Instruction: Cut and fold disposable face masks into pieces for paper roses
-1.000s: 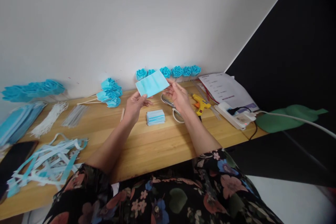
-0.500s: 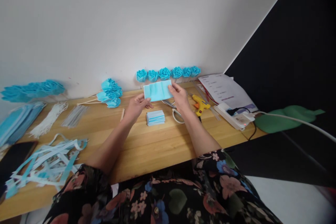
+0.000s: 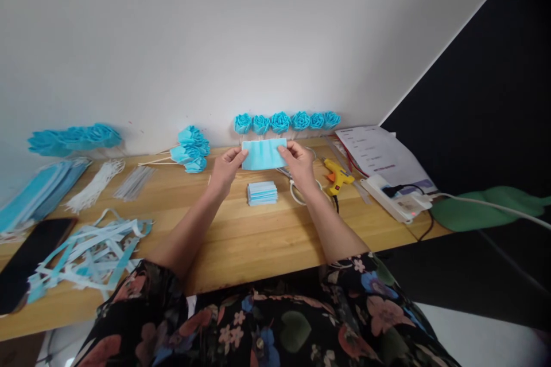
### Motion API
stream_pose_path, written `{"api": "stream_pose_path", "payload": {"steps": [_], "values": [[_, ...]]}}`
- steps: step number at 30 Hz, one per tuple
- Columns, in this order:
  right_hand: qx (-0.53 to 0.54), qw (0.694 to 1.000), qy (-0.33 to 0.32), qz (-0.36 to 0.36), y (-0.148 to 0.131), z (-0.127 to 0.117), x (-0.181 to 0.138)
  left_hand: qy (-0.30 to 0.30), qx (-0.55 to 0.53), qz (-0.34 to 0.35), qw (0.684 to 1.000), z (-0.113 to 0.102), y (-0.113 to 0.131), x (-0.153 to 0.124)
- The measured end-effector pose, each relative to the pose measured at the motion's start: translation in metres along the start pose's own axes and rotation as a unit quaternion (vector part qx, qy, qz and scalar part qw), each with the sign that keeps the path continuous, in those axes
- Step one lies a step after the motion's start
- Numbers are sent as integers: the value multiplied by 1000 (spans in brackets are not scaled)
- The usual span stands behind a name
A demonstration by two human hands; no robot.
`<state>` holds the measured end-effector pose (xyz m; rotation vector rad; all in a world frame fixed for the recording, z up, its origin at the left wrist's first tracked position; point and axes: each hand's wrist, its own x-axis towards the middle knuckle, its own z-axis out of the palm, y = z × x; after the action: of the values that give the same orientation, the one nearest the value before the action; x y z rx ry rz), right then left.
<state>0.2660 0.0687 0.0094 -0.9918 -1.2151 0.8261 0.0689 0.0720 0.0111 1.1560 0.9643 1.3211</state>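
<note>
A light blue rectangular face mask piece (image 3: pixel 264 155), with no ear loops showing, is held up flat above the table. My left hand (image 3: pixel 227 168) pinches its left edge, thumb in front. At the right edge my right hand (image 3: pixel 299 163) grips it the same way. Below it on the wood lies a neat stack of similar blue and white pieces (image 3: pixel 262 194). Scissors (image 3: pixel 298 192) rest partly hidden behind my right wrist. Behind the held piece, a row of blue fabric roses (image 3: pixel 280 121) stands along the wall.
A yellow glue gun (image 3: pixel 338 176) and a white power strip (image 3: pixel 394 199) are at right, by papers (image 3: pixel 374 149). At left lie more blue flowers (image 3: pixel 190 150), metal strips (image 3: pixel 134 182), white cords (image 3: pixel 95 184), masks (image 3: pixel 43 192), cut strips (image 3: pixel 92 252) and a phone (image 3: pixel 34 261).
My left hand has moved up from the lower left corner to the left edge of the mask piece, which is now held level. The view has turned slightly left.
</note>
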Motion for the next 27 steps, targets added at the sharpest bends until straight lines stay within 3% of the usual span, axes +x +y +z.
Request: {"api": "stream_pose_path", "payload": {"steps": [5,18,27], "values": [[-17,1000,10,-20,-4,0,-2,28,-11,21,999,-2,4,2],[-20,999,38,-32,-3,-5,2,30,26,50,998,-9,14,8],[-96,994,30,-46,-3,-5,3,39,-11,16,999,-12,18,13]]}}
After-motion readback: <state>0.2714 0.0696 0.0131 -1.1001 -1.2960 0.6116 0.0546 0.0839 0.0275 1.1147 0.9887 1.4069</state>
